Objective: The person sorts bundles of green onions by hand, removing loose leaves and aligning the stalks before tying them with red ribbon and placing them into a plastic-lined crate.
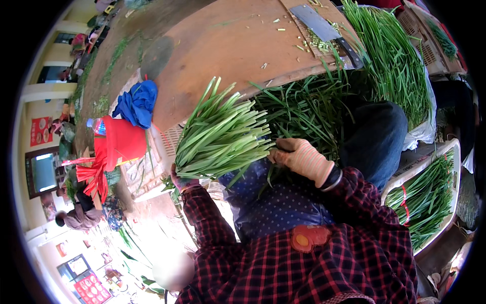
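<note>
A thick bunch of green garlic chives (224, 136) lies across my left hand (185, 181), its pale stalk ends pointing right. My left fingers are mostly hidden beneath the leaves. Wearing a pale striped knit glove, my right hand (303, 159) has its fingers bent close together at the lower stalk ends; whether it pinches a stalk cannot be seen. Loose dark green leaves (303, 110) are heaped behind my right hand, over my lap. A polka-dot apron (273, 209) shows below both hands.
A cleaver (315, 24) lies on the brown board (212, 49) among chopped stalk bits. More chives (395, 68) are piled at right, beside a white crate (457, 167) holding a tied bunch. A red bucket (125, 142) with a blue cloth (137, 102) stands at left.
</note>
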Available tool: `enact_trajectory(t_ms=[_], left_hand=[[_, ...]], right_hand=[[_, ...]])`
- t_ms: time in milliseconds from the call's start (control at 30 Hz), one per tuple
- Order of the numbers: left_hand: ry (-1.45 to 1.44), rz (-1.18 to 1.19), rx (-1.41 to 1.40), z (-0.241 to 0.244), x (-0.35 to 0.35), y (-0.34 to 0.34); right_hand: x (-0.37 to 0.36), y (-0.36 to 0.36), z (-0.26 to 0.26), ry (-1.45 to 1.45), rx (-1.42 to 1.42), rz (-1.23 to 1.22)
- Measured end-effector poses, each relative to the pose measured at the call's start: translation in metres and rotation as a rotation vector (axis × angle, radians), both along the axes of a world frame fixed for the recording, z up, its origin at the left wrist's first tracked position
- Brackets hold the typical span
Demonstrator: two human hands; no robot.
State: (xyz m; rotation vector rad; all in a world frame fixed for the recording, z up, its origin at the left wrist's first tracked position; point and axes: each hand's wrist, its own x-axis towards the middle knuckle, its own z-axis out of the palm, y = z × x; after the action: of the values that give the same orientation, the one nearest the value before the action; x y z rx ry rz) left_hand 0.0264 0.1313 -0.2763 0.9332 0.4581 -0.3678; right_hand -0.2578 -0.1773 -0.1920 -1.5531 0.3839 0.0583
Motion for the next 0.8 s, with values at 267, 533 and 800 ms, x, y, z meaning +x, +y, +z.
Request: enact_trajectory(t_ms=[267,533,800], left_hand=[[-0.015,-0.074,-0.074,-0.004,0.002,0.019],[0.034,-0.005,-0.043,0.017,-0.012,-0.006],[-0.020,-0.080,-0.042,0.009,-0.017,-0.011]], right_hand=[[-0.056,-0.045,0.063,0.116,0.041,-0.241],[0.038,0.033,0.047,0.241,-0.157,0.345],[0.013,0.021,0.021,-0.184,0.254,0.281]])
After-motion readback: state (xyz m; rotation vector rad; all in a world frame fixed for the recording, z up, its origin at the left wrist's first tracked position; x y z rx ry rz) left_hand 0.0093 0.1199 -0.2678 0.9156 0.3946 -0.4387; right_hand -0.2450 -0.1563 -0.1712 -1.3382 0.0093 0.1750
